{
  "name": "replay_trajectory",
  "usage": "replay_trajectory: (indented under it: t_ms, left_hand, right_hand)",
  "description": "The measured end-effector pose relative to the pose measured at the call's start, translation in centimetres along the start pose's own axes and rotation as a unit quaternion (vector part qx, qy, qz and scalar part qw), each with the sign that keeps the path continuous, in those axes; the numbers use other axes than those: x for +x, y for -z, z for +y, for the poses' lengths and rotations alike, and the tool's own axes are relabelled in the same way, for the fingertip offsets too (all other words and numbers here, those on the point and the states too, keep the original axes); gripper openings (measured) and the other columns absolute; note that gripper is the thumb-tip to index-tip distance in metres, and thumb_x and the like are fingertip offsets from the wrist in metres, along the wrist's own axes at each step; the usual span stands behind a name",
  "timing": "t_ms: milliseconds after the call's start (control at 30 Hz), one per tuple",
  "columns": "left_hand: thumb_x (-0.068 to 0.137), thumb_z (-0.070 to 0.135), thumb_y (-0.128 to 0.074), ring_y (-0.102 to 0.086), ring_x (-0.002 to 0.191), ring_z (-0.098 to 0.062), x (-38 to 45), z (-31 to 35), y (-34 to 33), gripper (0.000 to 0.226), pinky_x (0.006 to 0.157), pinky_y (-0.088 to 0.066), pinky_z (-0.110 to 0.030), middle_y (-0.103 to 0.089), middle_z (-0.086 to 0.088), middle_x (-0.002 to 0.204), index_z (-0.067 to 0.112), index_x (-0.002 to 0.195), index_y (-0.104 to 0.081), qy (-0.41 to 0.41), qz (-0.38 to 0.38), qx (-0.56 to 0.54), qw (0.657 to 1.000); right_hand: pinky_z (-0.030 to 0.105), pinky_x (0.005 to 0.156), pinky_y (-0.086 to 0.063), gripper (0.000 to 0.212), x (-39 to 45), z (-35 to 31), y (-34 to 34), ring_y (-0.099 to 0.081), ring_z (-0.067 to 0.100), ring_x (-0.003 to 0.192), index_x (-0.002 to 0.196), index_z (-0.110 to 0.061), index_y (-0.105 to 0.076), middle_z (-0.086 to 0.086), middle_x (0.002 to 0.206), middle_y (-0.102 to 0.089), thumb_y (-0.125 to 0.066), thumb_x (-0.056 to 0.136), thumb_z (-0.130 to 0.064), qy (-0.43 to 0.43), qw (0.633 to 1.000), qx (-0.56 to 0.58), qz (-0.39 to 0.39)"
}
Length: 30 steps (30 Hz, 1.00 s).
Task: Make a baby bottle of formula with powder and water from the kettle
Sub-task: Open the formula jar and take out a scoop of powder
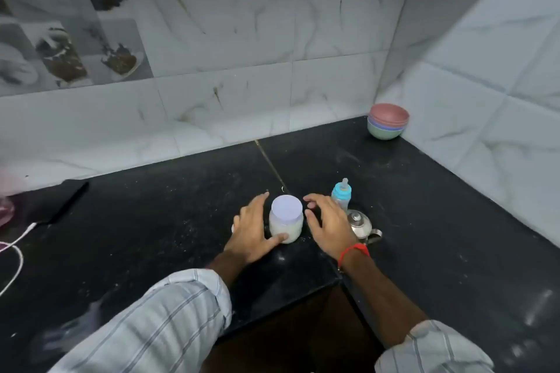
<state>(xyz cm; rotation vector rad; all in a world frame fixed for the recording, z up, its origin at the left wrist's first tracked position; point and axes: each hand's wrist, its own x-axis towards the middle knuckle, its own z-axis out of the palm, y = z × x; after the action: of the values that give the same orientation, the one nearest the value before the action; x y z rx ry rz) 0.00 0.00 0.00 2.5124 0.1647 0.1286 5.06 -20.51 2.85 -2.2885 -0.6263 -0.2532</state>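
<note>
A clear jar of white powder [286, 225] with a pale lilac lid stands on the black counter [151, 221]. My left hand [254, 228] is at its left side, fingers spread, thumb touching the jar's lower front. My right hand [325, 222] hovers open just right of the jar, not touching it. Behind that hand stands a baby bottle [341, 194] with a blue collar and clear teat. A small steel kettle [360, 225] sits right of my right hand, partly hidden by it.
A stack of coloured bowls [388, 125] sits in the far right corner against the tiled walls. A dark flat object [59, 201] and a white cable [16, 247] lie at the left. The counter has an inner corner edge [335, 280] near my forearms.
</note>
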Motion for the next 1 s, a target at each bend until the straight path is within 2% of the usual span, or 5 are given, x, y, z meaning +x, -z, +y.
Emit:
replay_trajectory:
  t_ms: [400, 633, 733, 900, 1000]
  left_hand:
    - [0.076, 0.060, -0.079, -0.038, 0.142, -0.024, 2.7, 0.2, -3.4, 0.119, 0.110, -0.035, -0.046, -0.043, 0.001, 0.157, 0.022, 0.164, -0.008, -0.016, -0.023, -0.057, 0.998]
    - [0.072, 0.052, -0.081, -0.035, 0.138, -0.016, 1.2, 1.0, -3.5, 0.120, 0.112, -0.037, -0.040, -0.047, 0.011, 0.149, 0.025, 0.163, -0.009, -0.022, 0.002, -0.114, 0.993]
    - [0.063, 0.064, -0.084, -0.037, 0.136, -0.006, 0.3, 1.2, -3.1, 0.122, 0.111, -0.039, -0.034, -0.046, 0.017, 0.147, 0.032, 0.160, -0.017, -0.009, 0.026, -0.172, 0.985]
    - [0.059, 0.058, -0.089, -0.062, 0.117, -0.003, 0.6, 3.2, -0.8, 0.089, 0.096, -0.058, -0.036, -0.059, 0.019, 0.129, 0.039, 0.134, -0.046, -0.018, -0.020, -0.178, 0.984]
    - [0.058, 0.058, -0.086, -0.066, 0.106, -0.004, 0.4, 4.4, -0.1, 0.076, 0.091, -0.060, -0.036, -0.063, 0.020, 0.117, 0.043, 0.122, -0.047, -0.007, -0.011, -0.164, 0.986]
  right_hand:
    - [0.042, 0.114, -0.039, 0.072, 2.3, -0.9, -3.8, -0.036, 0.021, 0.138, 0.155, -0.035, -0.028, -0.002, 0.152, -0.033, -0.060, 0.093, -0.056, -0.179, 0.971, -0.022, -0.159]
    - [0.045, 0.086, -0.056, 0.070, 2.8, -1.6, -3.1, -0.055, 0.022, 0.108, 0.140, -0.031, -0.040, -0.001, 0.125, -0.042, -0.051, 0.082, -0.068, -0.114, 0.973, -0.122, -0.158]
    - [0.044, 0.086, -0.054, 0.065, 2.5, -2.1, -2.1, -0.056, 0.019, 0.102, 0.129, -0.025, -0.048, -0.004, 0.117, -0.050, -0.043, 0.076, -0.063, -0.102, 0.988, -0.050, -0.101]
    - [0.047, 0.094, -0.050, 0.046, 3.1, -2.1, -0.7, -0.059, 0.021, 0.102, 0.115, -0.031, -0.047, -0.003, 0.114, -0.055, -0.039, 0.086, -0.065, -0.172, 0.975, 0.025, -0.137]
    - [0.040, 0.087, -0.051, 0.045, 3.4, -2.1, -0.2, -0.062, 0.018, 0.095, 0.109, -0.030, -0.052, -0.004, 0.103, -0.063, -0.040, 0.090, -0.068, -0.115, 0.988, -0.037, -0.096]
